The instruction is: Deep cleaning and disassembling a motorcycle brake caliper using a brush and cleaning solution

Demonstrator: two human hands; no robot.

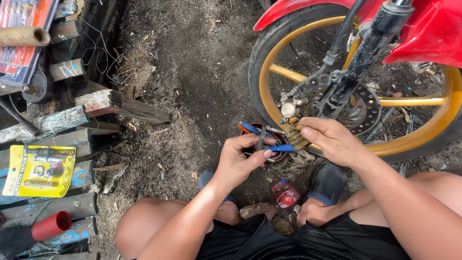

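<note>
My left hand point(240, 161) grips blue-handled pliers point(269, 144), their jaws pointing toward a small worn brown pad point(294, 137). My right hand point(332, 140) pinches that pad between thumb and fingers, just below the grey brake caliper point(291, 108) of a motorcycle front wheel. The wheel has a gold rim point(409, 144), a black tyre point(257, 62), a drilled brake disc point(368, 108) and a black fork leg point(365, 53) under a red fender point(433, 33). Under the hands a round red and dark part point(274, 155) lies on the ground, mostly hidden.
I squat on dark dirt, black sandals point(327, 183) on my feet. A small red packet point(285, 195) lies between them. At left are stacked planks point(101, 103), a yellow blister pack of small parts point(41, 171), a red cylinder point(52, 225) and a boxed tool set point(24, 33).
</note>
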